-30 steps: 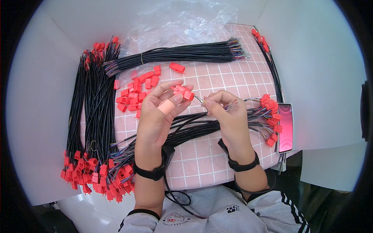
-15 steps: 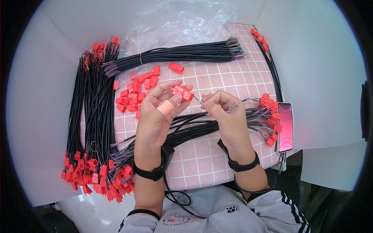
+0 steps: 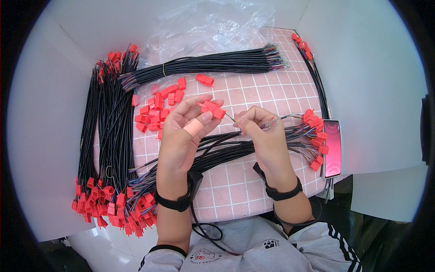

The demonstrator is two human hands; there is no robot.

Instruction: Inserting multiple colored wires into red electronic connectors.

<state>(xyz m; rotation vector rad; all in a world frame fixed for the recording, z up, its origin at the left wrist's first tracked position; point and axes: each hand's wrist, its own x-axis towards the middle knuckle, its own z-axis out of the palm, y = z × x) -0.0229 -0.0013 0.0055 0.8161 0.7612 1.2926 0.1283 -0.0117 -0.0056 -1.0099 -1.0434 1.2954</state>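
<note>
Between the thumb and fingers of my left hand (image 3: 181, 129) is a red plastic connector housing (image 3: 212, 109); a tan bandage wraps the thumb. My right hand (image 3: 265, 131) pinches a thin wire (image 3: 230, 116) whose end meets the right side of that housing. How deep the wire sits inside cannot be made out. More loose wire ends (image 3: 271, 123) stick out from the right fingers. Under both hands lies a bundle of black cables (image 3: 226, 152), several with red housings (image 3: 312, 119) on their right ends. Loose red housings (image 3: 156, 106) are piled just left of my left hand.
A tied bundle of black cables (image 3: 204, 62) lies across the back, before a clear plastic bag (image 3: 213, 22). Cables with red housings (image 3: 108, 131) are heaped at the left, their ends overhanging the table edge. A phone (image 3: 332, 149) and a few finished-looking cables (image 3: 317, 77) line the right edge.
Both hands stay almost in place, still holding the housing and the wire. The fingers shift only very slightly.
</note>
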